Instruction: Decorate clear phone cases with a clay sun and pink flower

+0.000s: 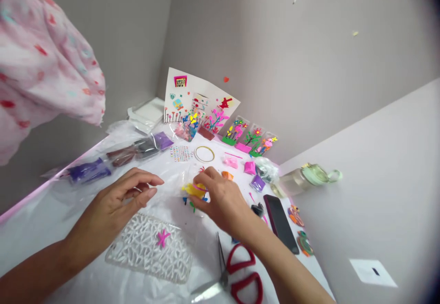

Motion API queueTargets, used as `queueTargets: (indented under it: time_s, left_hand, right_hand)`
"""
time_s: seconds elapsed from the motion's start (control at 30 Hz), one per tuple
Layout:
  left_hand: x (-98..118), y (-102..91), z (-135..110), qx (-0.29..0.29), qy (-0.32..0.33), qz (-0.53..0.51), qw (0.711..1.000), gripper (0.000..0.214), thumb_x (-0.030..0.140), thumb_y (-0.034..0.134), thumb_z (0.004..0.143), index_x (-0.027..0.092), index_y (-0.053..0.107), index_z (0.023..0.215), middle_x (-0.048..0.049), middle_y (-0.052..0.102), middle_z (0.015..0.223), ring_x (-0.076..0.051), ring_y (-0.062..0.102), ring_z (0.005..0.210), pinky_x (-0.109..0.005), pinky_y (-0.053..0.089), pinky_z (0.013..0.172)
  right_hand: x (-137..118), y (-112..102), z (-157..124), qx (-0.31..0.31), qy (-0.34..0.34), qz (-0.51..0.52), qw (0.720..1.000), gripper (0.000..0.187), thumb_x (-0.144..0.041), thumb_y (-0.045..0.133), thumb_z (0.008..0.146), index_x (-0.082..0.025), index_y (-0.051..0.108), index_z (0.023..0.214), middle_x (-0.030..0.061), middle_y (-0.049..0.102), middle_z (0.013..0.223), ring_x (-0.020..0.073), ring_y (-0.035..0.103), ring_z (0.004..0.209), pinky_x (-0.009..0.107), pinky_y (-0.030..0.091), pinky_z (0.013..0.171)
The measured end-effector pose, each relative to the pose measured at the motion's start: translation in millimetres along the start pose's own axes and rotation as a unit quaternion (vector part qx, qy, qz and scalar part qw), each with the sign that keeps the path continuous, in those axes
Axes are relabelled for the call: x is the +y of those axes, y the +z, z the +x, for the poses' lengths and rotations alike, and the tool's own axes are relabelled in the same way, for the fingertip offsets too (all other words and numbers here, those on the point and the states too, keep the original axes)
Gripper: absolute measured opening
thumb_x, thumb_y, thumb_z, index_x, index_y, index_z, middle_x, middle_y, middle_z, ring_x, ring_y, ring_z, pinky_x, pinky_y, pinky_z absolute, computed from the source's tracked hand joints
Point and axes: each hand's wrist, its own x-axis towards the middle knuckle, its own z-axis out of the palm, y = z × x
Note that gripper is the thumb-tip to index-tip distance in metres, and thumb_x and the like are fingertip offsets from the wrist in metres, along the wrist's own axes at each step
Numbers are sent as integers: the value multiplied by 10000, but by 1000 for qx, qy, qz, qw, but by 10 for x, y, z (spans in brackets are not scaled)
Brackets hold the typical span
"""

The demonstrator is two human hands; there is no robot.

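Note:
My right hand [220, 201] pinches a yellow lump of clay with a thin pink strip [195, 189] inside a clear plastic bag [172, 175] at the middle of the table. My left hand [120, 203] rests on the bag's left side, fingers stretched out and close together, holding the plastic down. Small blue and green clay bits lie just below the yellow lump. A clear patterned phone case [147, 249] with a pink clay star [162, 238] on it lies in front of my left hand.
Red-handled scissors [237, 276] lie near my right forearm. A dark phone [280, 223], small clay packets [250, 168], a gold ring [204, 154], clay-decorated cards [199, 100], a glass bottle [299, 180] and bags of purple and brown clay [89, 171] surround the work. A pink patterned cloth [41, 61] hangs upper left.

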Motion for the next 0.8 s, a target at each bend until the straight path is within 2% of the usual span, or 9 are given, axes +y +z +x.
queueTargets:
  time_s: [0.07, 0.13, 0.23, 0.3, 0.4, 0.5, 0.7, 0.8]
  left_hand:
    - [-2, 37, -15, 5, 27, 0, 1000, 312, 588, 592, 933, 334, 742, 1034, -11, 696, 1123, -226, 664, 1011, -307, 547, 880]
    - [-20, 63, -27, -9, 42, -1, 999, 265, 551, 593, 946, 351, 754, 1010, -3, 693, 1118, -225, 659, 1062, -281, 542, 862]
    - [-39, 69, -24, -37, 54, 4, 998, 227, 505, 586, 962, 367, 762, 997, 8, 693, 1094, -211, 662, 1056, -264, 536, 848]
    - [-31, 57, -9, -30, 54, 5, 998, 220, 488, 591, 959, 361, 760, 1020, 8, 702, 1092, -211, 662, 1043, -277, 535, 875]
    - [3, 38, 13, -13, 56, 3, 998, 225, 487, 611, 939, 331, 764, 994, -4, 715, 1052, -218, 663, 999, -290, 539, 854]
    - [22, 35, 17, -44, 70, 7, 997, 223, 490, 624, 926, 325, 773, 927, -2, 718, 993, -216, 668, 963, -284, 535, 808]
    - [-28, 55, 21, -73, 54, 3, 996, 201, 469, 606, 948, 361, 774, 972, 24, 717, 1025, -194, 678, 1004, -271, 529, 849]
    - [-47, 54, 38, -102, 44, 2, 994, 234, 468, 590, 938, 351, 792, 942, 10, 707, 964, -200, 679, 951, -282, 521, 797]
  right_hand:
    - [-105, 49, -91, 2, -23, 4, 1000, 148, -255, 728, 930, -189, 668, 1049, 50, 680, 1087, 149, 621, 763, 271, 324, 609]
    - [-160, 89, -118, 6, -32, -6, 999, 146, -257, 721, 929, -190, 667, 1048, 54, 681, 1081, 154, 621, 766, 270, 275, 572]
    - [-199, 116, -116, 16, -31, -30, 999, 115, -251, 704, 935, -192, 669, 1026, 54, 681, 1067, 154, 616, 762, 276, 218, 540]
    - [-219, 119, -124, 22, -34, -37, 998, 116, -248, 703, 935, -195, 669, 1033, 53, 680, 1073, 154, 612, 763, 281, 197, 529]
    - [-243, 125, -161, 28, -44, -40, 998, 113, -247, 693, 941, -199, 666, 1039, 50, 675, 1061, 151, 602, 754, 285, 185, 523]
    - [-245, 147, -191, 31, -53, -43, 997, 75, -237, 656, 957, -194, 660, 1018, 53, 674, 1041, 143, 584, 731, 289, 186, 522]
    - [-241, 208, -178, 52, -66, -52, 995, 55, -232, 639, 966, -197, 653, 1005, 53, 673, 1025, 126, 531, 668, 292, 167, 512]
    - [-270, 215, -152, 52, -70, -51, 995, 58, -233, 667, 959, -194, 660, 1003, 45, 673, 1013, 118, 514, 657, 287, 162, 504]
